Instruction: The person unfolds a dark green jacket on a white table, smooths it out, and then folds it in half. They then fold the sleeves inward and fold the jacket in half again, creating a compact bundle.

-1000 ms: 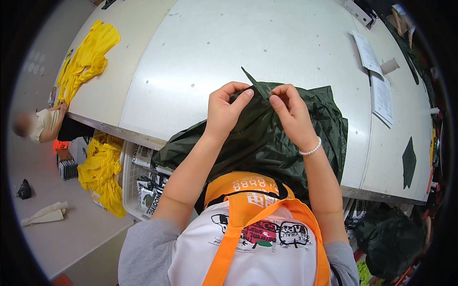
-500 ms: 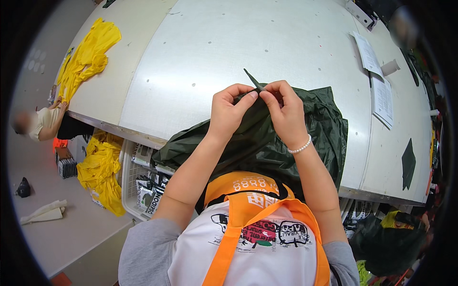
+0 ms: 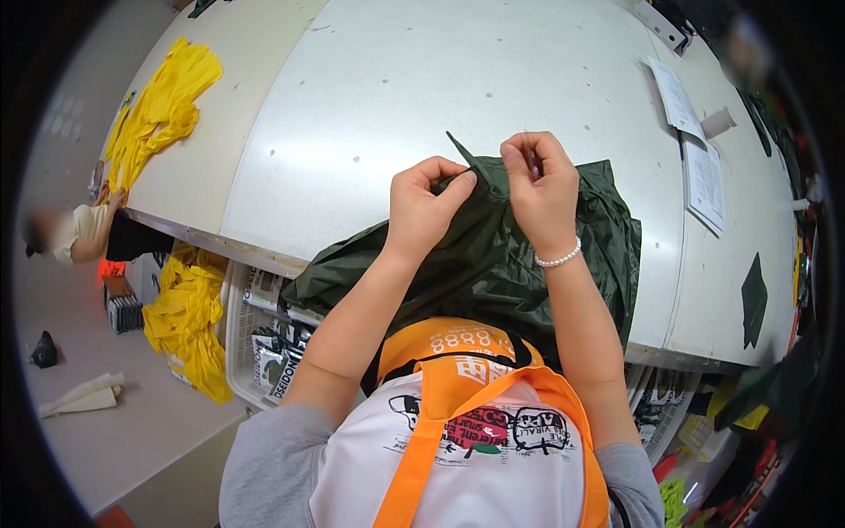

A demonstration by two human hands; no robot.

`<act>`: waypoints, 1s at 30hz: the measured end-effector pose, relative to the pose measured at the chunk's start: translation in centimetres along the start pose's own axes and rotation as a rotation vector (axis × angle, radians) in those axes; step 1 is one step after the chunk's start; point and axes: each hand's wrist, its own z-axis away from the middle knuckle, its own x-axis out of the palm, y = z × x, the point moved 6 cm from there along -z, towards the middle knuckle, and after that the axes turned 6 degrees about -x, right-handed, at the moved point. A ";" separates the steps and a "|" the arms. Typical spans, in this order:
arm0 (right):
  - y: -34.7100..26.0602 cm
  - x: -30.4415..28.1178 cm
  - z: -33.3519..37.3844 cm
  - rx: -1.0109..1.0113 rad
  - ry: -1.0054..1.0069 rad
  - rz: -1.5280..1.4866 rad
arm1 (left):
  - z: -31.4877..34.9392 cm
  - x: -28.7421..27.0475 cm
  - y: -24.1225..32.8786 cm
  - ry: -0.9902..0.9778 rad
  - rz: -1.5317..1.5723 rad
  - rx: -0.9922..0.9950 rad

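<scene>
A dark green sheet of thin, shiny fabric point(image 3: 607, 229) lies crumpled over the near table edge in front of me. My left hand point(image 3: 426, 201) is closed on it, pinching its upper edge between thumb and forefinger. A narrow pointed tip of the fabric sticks up just beyond those fingertips. To the right, my right hand point(image 3: 542, 189) is raised above the same fabric, its thumb and fingers pressed together in a pinch. Whatever those fingers hold, if anything, is too small to make out. A beaded bracelet circles that wrist.
Yellow fabric point(image 3: 172, 97) lies at the table's far left, near another person point(image 3: 88, 233). Below the edge stand a white basket of packets point(image 3: 236, 339) and a yellow heap point(image 3: 187, 317). Printed sheets point(image 3: 704, 185) and a green scrap point(image 3: 753, 299) lie at right.
My right hand has parted from my left, moving right and slightly up. The left keeps its pinch while the fabric's tip has opened wider. At lower right, dark green material has shifted away.
</scene>
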 end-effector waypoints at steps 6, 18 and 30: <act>-1.3 1.3 0.4 -0.097 -0.178 -0.005 | -0.3 -0.2 -0.1 -0.008 0.025 0.030; 2.0 0.5 1.1 0.218 -0.150 -0.151 | -0.4 0.0 -0.1 -0.004 0.059 0.005; 1.3 0.6 0.8 0.078 -0.030 -0.055 | -0.4 -0.3 0.0 -0.007 0.013 0.014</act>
